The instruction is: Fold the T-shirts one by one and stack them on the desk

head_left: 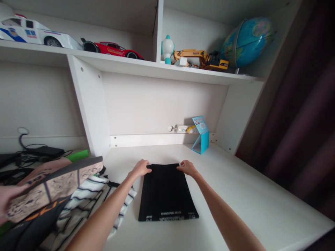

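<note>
A black folded garment (164,191) lies flat on the white desk, with small white print along its near edge. My left hand (141,168) pinches the far left corner between thumb and fingers. At the far right corner, my right hand (187,167) pinches the cloth the same way. The garment forms a neat rectangle between my forearms. Left of my left forearm lies a striped black-and-white cloth (86,198).
Another person's hand (10,198) holds a patterned garment (52,188) at the left. A blue card stand (202,139) stands near a power strip (182,129) at the back. Toy cars, a toy excavator (201,59) and a globe (247,42) fill the shelf (131,66) above.
</note>
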Tool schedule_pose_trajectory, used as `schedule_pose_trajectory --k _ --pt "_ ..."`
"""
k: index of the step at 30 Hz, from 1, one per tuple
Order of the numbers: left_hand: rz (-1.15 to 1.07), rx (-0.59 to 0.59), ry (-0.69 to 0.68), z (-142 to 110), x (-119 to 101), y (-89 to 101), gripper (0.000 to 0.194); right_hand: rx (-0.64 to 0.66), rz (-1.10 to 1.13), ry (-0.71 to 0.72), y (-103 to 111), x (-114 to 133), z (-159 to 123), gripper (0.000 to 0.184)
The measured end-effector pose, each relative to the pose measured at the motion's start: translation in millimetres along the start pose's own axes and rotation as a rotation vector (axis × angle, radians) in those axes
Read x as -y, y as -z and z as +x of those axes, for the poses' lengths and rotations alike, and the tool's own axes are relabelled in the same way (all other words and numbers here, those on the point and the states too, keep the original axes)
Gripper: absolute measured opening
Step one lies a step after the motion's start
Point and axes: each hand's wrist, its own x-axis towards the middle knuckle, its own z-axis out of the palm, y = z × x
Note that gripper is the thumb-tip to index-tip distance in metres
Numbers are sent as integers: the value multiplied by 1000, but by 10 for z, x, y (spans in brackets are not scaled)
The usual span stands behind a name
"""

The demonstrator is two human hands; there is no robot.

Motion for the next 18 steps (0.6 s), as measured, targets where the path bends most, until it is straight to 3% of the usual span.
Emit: schedule_pose_trajectory --k 4,8,11,14,16,18 --pt "52 13 -77 -25 -113 69 14 -9 67 72 137 53 -84 24" --pt "-108 -91 -285 -65 -458 478 20 -216 173 214 662 231 -217 15" --pt "-358 -236 -494 -209 -768 883 27 -412 260 348 1079 382 -559 16" --pt "-421 -206 -574 -372 -878 1093 30 -532 286 521 1252 494 -1099 14" --pt "-332 -127 -568 -426 -783 1060 29 -402 235 627 1241 526 -1444 14" --pt "-140 -58 -486 -431 -596 924 28 -127 173 685 1190 510 -1676 18"
